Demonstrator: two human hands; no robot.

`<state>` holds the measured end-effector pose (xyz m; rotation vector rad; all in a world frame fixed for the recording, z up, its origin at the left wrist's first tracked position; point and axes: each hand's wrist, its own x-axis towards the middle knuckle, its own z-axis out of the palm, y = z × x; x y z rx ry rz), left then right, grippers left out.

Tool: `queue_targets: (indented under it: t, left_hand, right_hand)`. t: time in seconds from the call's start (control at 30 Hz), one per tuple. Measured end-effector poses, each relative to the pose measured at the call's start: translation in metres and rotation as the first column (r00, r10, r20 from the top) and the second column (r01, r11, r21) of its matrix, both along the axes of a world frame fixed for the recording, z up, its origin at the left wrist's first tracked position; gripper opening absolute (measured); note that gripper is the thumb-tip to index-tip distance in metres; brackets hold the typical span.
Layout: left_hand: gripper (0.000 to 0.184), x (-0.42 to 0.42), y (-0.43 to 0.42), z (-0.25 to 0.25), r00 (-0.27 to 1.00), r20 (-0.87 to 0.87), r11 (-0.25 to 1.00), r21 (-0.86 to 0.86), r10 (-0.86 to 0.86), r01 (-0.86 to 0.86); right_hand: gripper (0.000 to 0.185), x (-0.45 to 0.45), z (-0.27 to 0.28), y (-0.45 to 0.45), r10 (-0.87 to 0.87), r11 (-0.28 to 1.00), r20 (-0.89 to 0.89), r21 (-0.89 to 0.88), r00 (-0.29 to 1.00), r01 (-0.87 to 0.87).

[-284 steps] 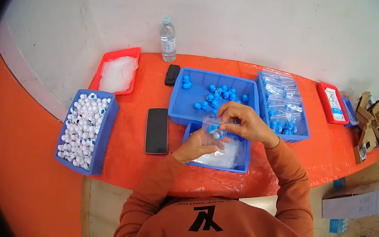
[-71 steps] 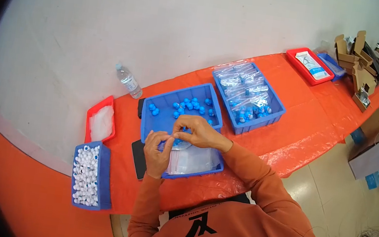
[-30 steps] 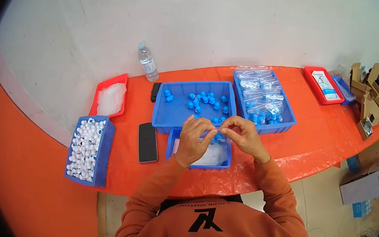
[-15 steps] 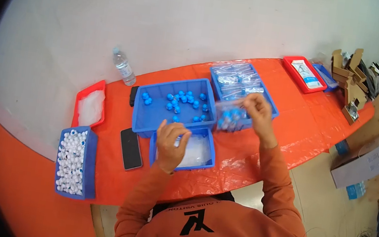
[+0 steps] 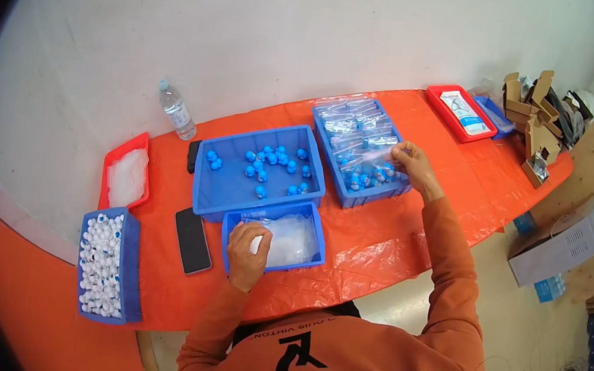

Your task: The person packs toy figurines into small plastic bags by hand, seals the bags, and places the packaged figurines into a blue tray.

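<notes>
Head camera view: just right of the wide blue rectangular plastic tray [image 5: 235, 190], the person's right hand [image 5: 416, 172] is over a blue rectangular plastic box [image 5: 378, 199], its fingers pinching the edge of a clear, flexible plastic bag [image 5: 383, 157]. That bag is at the near part of the box. Its pinched edge points up toward the hand, and its body slopes down into the box; its outline blends with the bags beneath, so its long axis cannot be told exactly. It looks thin, glossy and creased. Round blue balls with pale patches [image 5: 364, 180] show just below the film, though which bag holds them is unclear.

On the near side of the wide tray, the left hand [image 5: 247, 258] is at the left end of a small blue plastic tray [image 5: 297, 264] holding flat, translucent plastic bags [image 5: 293, 242]. Its fingers are curled, with something white beside them; whether they grip it cannot be told. Clusters of glossy blue balls [image 5: 272, 158] lie inside the wide tray, which stands on the orange-covered worktop [image 5: 372, 242].
</notes>
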<state>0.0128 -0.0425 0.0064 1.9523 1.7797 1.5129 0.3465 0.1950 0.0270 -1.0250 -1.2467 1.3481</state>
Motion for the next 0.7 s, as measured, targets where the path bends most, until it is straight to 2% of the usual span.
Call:
queue_targets:
  t: [0.07, 0.1, 0.17, 0.23, 0.3, 0.33, 0.4, 0.5, 0.57, 0.67, 0.7]
  left_hand:
    - [0.008, -0.001, 0.001, 0.000, 1.000, 0.001, 1.000, -0.002, 0.005, -0.005]
    - [0.008, -0.001, 0.001, 0.000, 1.000, 0.002, 1.000, -0.002, 0.006, -0.006]
    - [0.007, -0.001, 0.001, -0.001, 1.000, 0.019, 1.000, 0.002, -0.003, 0.003]
    - [0.007, -0.002, 0.001, -0.002, 0.999, 0.036, 1.000, 0.007, -0.010, 0.010]
    - [0.007, 0.000, 0.001, -0.001, 0.999, 0.046, 1.000, 0.000, -0.012, 0.012]
    - [0.007, 0.001, 0.001, 0.001, 0.999, 0.052, 1.000, -0.006, -0.015, 0.015]
    - [0.008, 0.001, 0.000, 0.003, 0.998, 0.063, 1.000, -0.025, -0.016, 0.018]
    - [0.009, -0.004, -0.002, 0.002, 0.996, 0.093, 0.999, -0.039, -0.012, 0.016]
    - [0.009, -0.011, -0.004, 0.001, 0.992, 0.122, 0.999, -0.042, -0.003, 0.008]
    - [0.010, -0.018, -0.009, 0.000, 0.984, 0.174, 0.996, -0.085, 0.030, -0.016]
    - [0.010, -0.019, -0.008, -0.001, 0.979, 0.199, 0.995, -0.097, 0.035, -0.016]
  right_hand:
    - [0.009, 0.004, -0.003, 0.005, 0.015, 1.000, 0.142, 0.012, 0.990, -0.017]
    - [0.009, 0.005, -0.004, 0.006, 0.015, 1.000, 0.142, 0.013, 0.990, -0.017]
    - [0.010, 0.007, -0.004, 0.006, -0.176, 0.963, 0.303, 0.250, 0.937, 0.100]
    - [0.011, 0.008, -0.005, 0.007, -0.385, 0.858, 0.403, 0.489, 0.831, 0.160]
    - [0.014, -0.003, 0.014, -0.016, -0.116, 0.913, 0.503, 0.393, 0.856, -0.108]
    - [0.014, -0.010, 0.022, -0.025, -0.112, 0.915, 0.504, 0.388, 0.856, -0.109]
    - [0.017, -0.024, 0.028, -0.039, 0.236, 0.854, 0.639, 0.222, 0.732, -0.470]
    - [0.021, -0.027, 0.021, -0.033, 0.237, 0.802, 0.694, 0.255, 0.680, -0.540]
    - [0.019, -0.017, 0.024, -0.027, 0.003, 0.887, 0.883, 0.215, 0.469, -0.409]
    - [0.018, -0.015, 0.028, -0.028, 0.008, 0.907, 0.865, 0.205, 0.502, -0.367]
    - [0.017, -0.020, 0.027, -0.033, -0.085, 0.893, 0.826, 0.311, 0.558, -0.325]
